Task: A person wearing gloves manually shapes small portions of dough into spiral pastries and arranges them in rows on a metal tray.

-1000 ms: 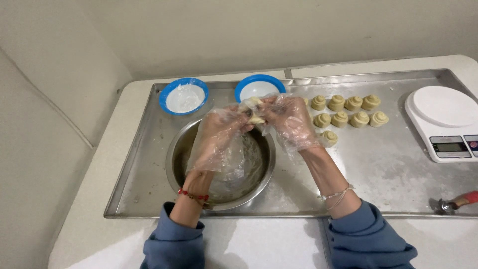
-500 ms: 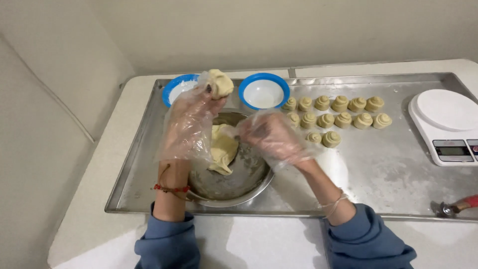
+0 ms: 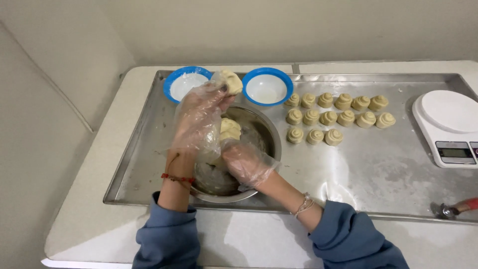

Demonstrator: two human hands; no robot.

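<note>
Both hands wear thin clear plastic gloves. My left hand [image 3: 201, 117] is raised over the steel mixing bowl [image 3: 264, 137] and pinches a small lump of pale dough [image 3: 230, 79] at its fingertips. My right hand [image 3: 245, 162] reaches down into the bowl, fingers on the large dough mass [image 3: 229, 128] lying there on clear plastic film. Whether it grips the mass is hidden by the left hand. The bowl stands on a big steel tray [image 3: 378, 169].
Two blue-rimmed white bowls [image 3: 185, 82] [image 3: 267, 87] stand behind the steel bowl. Several shaped spiral dough pieces [image 3: 334, 116] lie in rows to the right. A white kitchen scale [image 3: 450, 124] sits at the far right, a red-handled tool [image 3: 455, 207] near the tray's front edge.
My left hand lifted a small dough lump out of the bowl and holds it up. My right hand moved from above the bowl down into it, onto the dough mass.
</note>
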